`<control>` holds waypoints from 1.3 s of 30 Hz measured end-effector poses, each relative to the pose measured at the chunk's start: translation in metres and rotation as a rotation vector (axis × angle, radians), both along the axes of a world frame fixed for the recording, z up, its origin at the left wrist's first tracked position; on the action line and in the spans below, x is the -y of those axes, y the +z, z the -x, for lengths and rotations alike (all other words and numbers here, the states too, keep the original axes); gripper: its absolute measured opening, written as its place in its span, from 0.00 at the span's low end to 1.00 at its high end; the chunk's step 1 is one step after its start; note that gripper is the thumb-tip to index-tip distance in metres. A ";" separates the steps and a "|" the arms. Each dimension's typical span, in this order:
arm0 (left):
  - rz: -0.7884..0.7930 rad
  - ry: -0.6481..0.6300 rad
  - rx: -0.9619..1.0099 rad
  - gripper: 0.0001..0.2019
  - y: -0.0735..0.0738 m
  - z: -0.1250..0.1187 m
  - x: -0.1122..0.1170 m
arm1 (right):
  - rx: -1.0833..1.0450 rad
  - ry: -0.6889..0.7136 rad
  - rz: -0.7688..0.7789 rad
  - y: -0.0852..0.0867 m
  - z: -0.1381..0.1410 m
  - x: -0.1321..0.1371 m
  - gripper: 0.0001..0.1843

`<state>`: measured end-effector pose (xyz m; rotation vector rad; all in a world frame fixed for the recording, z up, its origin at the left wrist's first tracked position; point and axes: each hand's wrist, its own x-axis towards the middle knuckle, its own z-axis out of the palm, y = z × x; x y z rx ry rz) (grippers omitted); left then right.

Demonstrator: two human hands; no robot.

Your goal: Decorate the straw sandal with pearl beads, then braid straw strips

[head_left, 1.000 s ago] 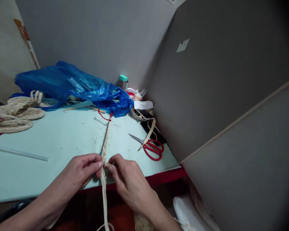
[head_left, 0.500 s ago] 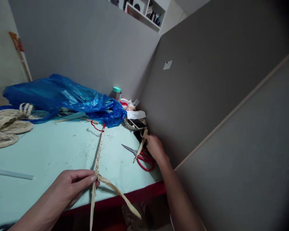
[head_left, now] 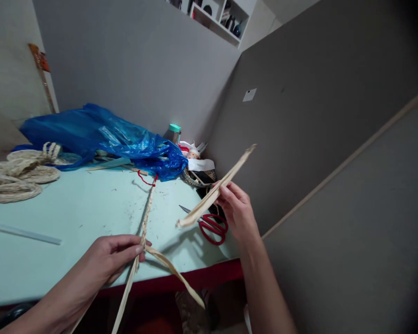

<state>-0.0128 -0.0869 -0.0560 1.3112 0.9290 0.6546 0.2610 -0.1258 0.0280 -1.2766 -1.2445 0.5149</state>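
Note:
My left hand [head_left: 123, 255] pinches a pale straw braid [head_left: 146, 218] near its lower end, close to the table's front edge. Red string [head_left: 146, 180] is tied at the braid's far end, beside the blue bag. Below my fingers the loose strands part: one strand [head_left: 176, 271] slants right, another hangs down past the edge. My right hand [head_left: 237, 206] is closed on a separate dry straw strip [head_left: 214, 195], raised above the table and tilted up to the right. Beneath that strip lie red-handled scissors [head_left: 213, 228], their blades partly hidden by it.
A blue plastic bag [head_left: 101, 134] lies along the back of the pale green tabletop [head_left: 90, 208]. Coiled straw braids [head_left: 24, 174] rest at the left, with a flat strip [head_left: 24, 233] in front. A basket [head_left: 191, 178] and a green-lidded bottle [head_left: 174, 132] stand near the grey partition corner.
My right hand has lifted the straw strip off the pile by the scissors and brought it up, turning it diagonally. My left hand keeps its pinch on the braid.

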 end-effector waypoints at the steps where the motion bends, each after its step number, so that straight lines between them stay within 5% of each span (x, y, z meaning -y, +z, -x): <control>1: 0.021 0.022 -0.001 0.13 0.003 0.000 0.002 | -0.161 0.117 0.051 0.001 0.009 0.002 0.13; 5: 0.070 0.032 0.075 0.20 0.013 -0.003 0.008 | -0.502 0.463 0.298 -0.009 0.044 0.009 0.10; 9: 0.008 0.009 0.087 0.23 0.021 -0.005 0.010 | -0.436 0.587 0.394 -0.030 0.070 0.009 0.10; 13: 0.013 -0.028 0.096 0.12 0.023 -0.007 0.010 | -0.325 0.636 0.378 -0.044 0.086 0.004 0.11; 24: 0.022 0.018 0.010 0.09 0.027 -0.010 0.010 | -0.098 0.461 0.393 -0.058 0.095 -0.001 0.17; 32: -0.109 -0.020 0.015 0.08 0.013 -0.007 0.006 | -0.174 0.489 0.439 -0.050 0.096 0.003 0.17; 39: -0.024 -0.026 -0.036 0.08 0.025 -0.005 0.011 | -0.157 0.489 0.438 -0.052 0.100 0.003 0.12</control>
